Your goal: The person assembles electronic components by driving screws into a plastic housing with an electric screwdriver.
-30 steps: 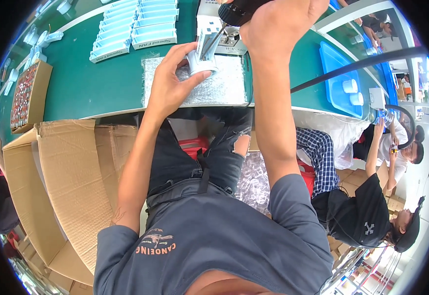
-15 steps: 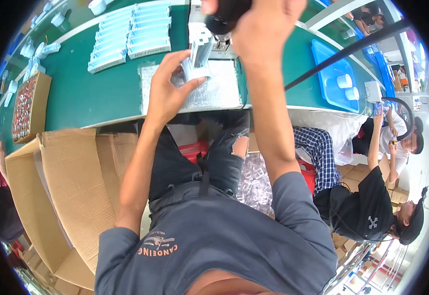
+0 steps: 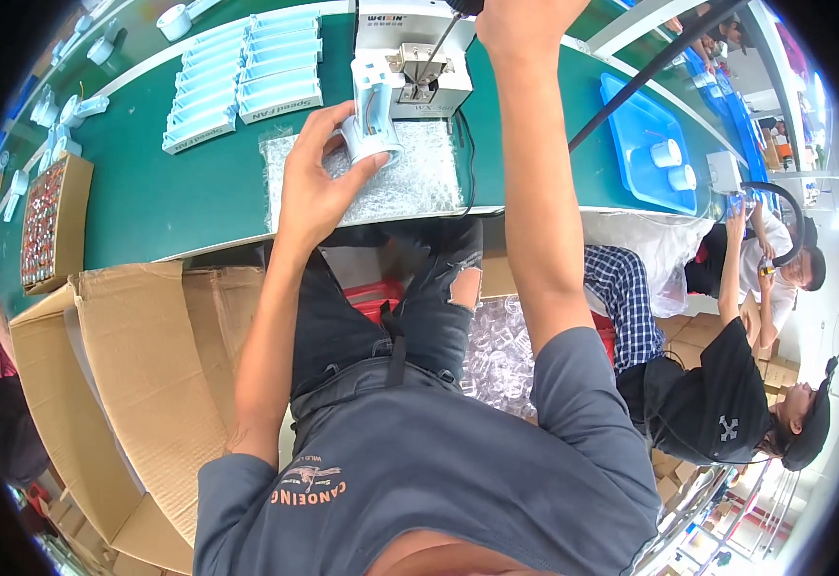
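My left hand grips the round lower end of a light blue plastic housing, with fingers and thumb on opposite sides. The housing stands tilted, its open channel showing a thin wire. At the top edge my right hand, partly cut off, is closed on a black electric screwdriver. Its long thin bit slants down to the metal front of a white screw feeder, just right of the housing. Under my left hand lies a sheet of bubble wrap on the green bench.
Light blue plastic parts sit in two rows at the back left. A box of small metal parts stands farther left. At right is a blue tray with white cups. An open carton is below the bench; people sit at right.
My right hand has lifted the screwdriver up from beside the housing, and its bit now points at the screw feeder. The housing has shifted slightly left in my left hand.
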`<state>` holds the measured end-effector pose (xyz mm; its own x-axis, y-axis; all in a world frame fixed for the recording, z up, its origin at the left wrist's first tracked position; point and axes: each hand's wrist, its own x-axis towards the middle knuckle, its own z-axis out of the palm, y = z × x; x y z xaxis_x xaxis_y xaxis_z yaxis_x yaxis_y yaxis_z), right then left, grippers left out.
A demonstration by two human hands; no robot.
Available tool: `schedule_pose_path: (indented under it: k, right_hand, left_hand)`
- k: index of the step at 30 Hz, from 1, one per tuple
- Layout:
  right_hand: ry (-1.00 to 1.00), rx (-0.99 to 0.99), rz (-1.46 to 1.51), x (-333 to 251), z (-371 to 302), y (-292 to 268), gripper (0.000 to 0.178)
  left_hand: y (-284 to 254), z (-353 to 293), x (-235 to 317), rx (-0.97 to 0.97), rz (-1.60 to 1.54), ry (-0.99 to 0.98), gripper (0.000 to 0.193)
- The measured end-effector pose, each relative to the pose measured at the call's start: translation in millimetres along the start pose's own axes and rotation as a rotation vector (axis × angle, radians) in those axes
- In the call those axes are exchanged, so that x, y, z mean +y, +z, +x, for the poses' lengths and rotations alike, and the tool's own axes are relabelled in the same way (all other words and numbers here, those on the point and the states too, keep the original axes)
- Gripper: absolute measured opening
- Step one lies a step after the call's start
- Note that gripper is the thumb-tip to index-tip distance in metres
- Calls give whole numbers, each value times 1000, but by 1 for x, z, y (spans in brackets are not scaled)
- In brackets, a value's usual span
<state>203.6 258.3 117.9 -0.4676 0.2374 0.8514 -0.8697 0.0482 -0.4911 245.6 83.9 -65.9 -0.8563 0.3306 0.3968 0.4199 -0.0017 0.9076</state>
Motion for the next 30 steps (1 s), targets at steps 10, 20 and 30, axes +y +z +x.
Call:
schedule_pose_path:
  k: [10, 20, 30]
  right_hand:
    - [94, -12, 57, -55, -22, 15, 46]
    - [-157, -137, 113, -13, -37, 17, 37]
    - [-87, -55, 108, -22, -41, 27, 43]
  left_hand:
    - [1, 1, -2, 10, 69, 10, 60]
    - [3, 2, 3, -4, 60, -8, 61]
    - [2, 0, 1, 9, 89, 6, 62]
